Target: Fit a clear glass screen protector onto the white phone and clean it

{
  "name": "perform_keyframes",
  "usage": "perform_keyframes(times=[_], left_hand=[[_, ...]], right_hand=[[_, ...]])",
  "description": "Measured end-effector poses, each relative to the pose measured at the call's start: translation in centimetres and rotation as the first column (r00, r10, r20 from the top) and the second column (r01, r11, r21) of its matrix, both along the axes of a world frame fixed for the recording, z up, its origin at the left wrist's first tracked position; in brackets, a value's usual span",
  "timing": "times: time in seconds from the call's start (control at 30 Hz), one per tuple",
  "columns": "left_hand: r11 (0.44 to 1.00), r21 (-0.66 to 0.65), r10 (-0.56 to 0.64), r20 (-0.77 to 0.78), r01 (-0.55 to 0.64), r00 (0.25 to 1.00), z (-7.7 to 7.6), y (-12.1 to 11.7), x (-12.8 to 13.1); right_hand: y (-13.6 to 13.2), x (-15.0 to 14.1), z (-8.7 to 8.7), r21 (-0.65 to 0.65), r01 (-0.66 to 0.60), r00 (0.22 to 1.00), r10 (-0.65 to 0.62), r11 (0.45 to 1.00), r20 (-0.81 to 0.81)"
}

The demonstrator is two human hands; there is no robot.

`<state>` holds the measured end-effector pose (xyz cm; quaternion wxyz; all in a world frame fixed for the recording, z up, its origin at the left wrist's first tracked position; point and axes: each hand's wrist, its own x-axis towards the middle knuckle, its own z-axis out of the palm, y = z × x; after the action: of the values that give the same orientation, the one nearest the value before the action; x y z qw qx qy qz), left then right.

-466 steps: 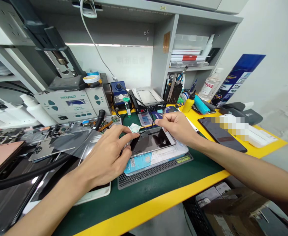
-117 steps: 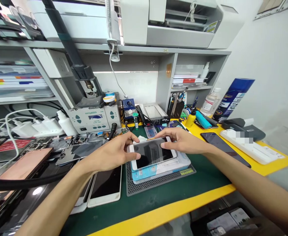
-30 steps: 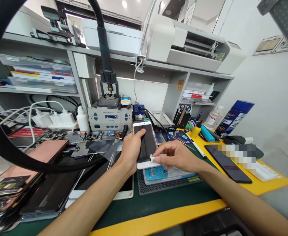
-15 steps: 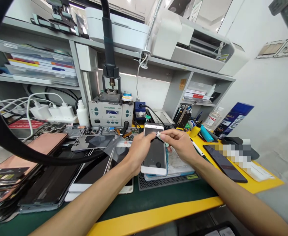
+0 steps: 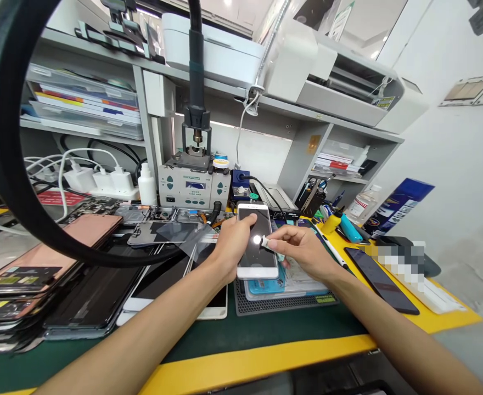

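One phone (image 5: pixel 258 260) is gripped in the left hand (image 5: pixel 231 246) while the right hand (image 5: pixel 301 248) pinches a whitish scrap (image 5: pixel 265 241) near the phone's right edge.

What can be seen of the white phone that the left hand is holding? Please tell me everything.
The white phone has rounded corners, white borders and a dark, glossy, glass-like screen bearing a round, bright reflection. It faces the camera, its long side running away from the person. The left hand grips its left side, thumb over the upper screen. At its right side, the right hand pinches a small white scrap; whether that touches the glass is unclear. Its back is hidden.
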<state>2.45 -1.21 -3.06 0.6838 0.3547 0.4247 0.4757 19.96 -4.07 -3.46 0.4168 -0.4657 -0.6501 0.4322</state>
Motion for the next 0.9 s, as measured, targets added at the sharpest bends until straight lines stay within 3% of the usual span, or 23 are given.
perform_keyframes(times=[0.2, 0.33, 0.57, 0.73, 0.9], left_hand=[[0.996, -0.002, 0.084, -0.025, -0.084, 0.996, 0.2, 0.4, -0.4], [0.998, -0.041, 0.05, -0.03, -0.052, 0.998, 0.6, 0.3, -0.6], [0.987, -0.111, -0.119, -0.025, 0.115, 0.993, 0.3, -0.1, -0.4], [0.969, -0.079, -0.235, 0.01, 0.235, 0.972, -0.3, -0.6, 0.0], [0.94, -0.113, -0.321, 0.021, 0.321, 0.947, -0.3, -0.6, 0.1]], right_hand=[[-0.4, -0.1, 0.0, -0.182, -0.209, 0.978, 0.202, 0.961, -0.055], [-0.4, 0.0, -0.3, -0.159, -0.216, 0.976, 0.209, 0.963, -0.064], [0.4, 0.0, -0.6, -0.048, 0.046, 0.988, -0.052, 0.998, -0.143], [0.8, 0.2, -0.1, -0.055, 0.221, 0.943, -0.228, 0.974, -0.243], [0.9, 0.1, 0.4, -0.078, 0.315, 0.908, -0.324, 0.946, -0.265]])
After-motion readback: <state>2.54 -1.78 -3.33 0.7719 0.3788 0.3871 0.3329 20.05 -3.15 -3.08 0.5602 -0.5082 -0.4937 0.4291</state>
